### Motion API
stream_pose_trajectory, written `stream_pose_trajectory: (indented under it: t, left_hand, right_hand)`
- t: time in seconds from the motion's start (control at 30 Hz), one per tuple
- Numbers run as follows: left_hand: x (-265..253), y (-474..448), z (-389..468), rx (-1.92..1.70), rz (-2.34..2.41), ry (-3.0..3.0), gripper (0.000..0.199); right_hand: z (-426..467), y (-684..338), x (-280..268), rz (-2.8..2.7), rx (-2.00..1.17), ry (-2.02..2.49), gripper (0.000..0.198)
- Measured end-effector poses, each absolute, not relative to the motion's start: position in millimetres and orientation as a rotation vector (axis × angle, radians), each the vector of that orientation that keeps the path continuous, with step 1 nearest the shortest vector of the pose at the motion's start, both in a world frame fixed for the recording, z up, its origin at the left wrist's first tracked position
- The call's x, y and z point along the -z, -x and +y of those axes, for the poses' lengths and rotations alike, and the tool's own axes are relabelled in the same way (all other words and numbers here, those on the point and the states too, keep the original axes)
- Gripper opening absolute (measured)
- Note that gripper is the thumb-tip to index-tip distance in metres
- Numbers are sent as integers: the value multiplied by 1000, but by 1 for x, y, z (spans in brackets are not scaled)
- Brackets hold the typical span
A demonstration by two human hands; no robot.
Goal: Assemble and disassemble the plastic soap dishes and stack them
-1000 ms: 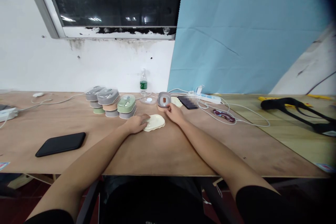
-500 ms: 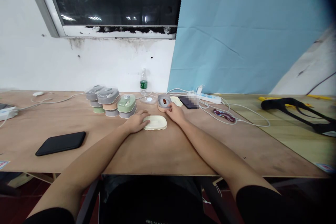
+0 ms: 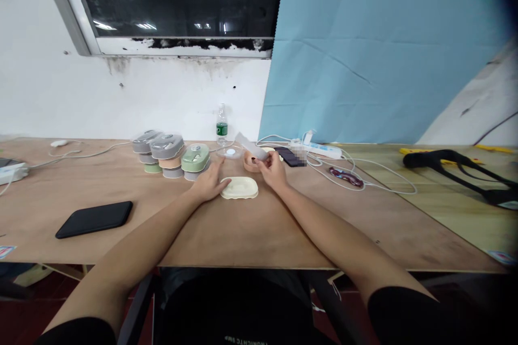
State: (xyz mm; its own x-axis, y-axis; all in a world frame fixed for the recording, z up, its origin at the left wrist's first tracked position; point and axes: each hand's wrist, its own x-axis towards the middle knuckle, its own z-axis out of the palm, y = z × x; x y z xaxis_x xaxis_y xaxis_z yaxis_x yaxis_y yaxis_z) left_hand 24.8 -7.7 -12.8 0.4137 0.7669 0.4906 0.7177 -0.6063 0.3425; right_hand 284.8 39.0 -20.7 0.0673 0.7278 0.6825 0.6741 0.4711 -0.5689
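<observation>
My right hand (image 3: 274, 171) pinches a thin light-grey plastic piece (image 3: 250, 145) and holds it tilted up over a peach-coloured oval box (image 3: 251, 166). Part of the box and a dark spot in it show beneath the grey piece. My left hand (image 3: 208, 181) is open, with its thumb at the left edge of a cream oval lid-like tray (image 3: 240, 187) on the table. Beyond the left hand lies a clear round-edged cover (image 3: 229, 152) with a white spot. A second cream piece (image 3: 268, 150) is partly hidden behind my right hand.
Stacked oval boxes in grey, peach and green (image 3: 167, 146) stand left of my hands. A water bottle (image 3: 222, 126) is by the wall. A black case-like object (image 3: 95, 219) lies front left. A dark phone (image 3: 292, 156), a power strip (image 3: 324, 150) and loose cables lie right.
My right hand has lifted the grey piece up from the peach box and tilted it. The fingers of my left hand have spread and raised slightly near the cream tray.
</observation>
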Motion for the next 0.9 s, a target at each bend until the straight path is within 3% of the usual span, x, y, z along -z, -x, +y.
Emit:
stream_pose_trajectory:
  t: [0.1, 0.3, 0.43, 0.57, 0.73, 0.9]
  left_hand:
    - [9, -24, -9, -1098, 1413, -2476, 83]
    - [-2, -24, -17, -1058, 1590, -2369, 67]
    - [-6, -26, -20, -1009, 1637, -2335, 68]
    - [-5, -27, -18, -874, 1542, -2359, 60]
    - [1, -28, -11, -434, 1621, -2413, 61]
    - [6, -30, -5, -367, 1741, -2384, 56]
  right_hand:
    - [27, -278, 19, -1734, -124, 1053, 37]
    - [13, -267, 15, -1840, -236, 988, 37]
    - [15, -272, 12, -1879, -164, 1083, 50]
    - [22, -279, 9, -1968, -261, 1239, 51]
    - [34, -286, 12, -2313, -562, 1426, 40]
    - [39, -282, 15, -2283, -529, 1482, 40]
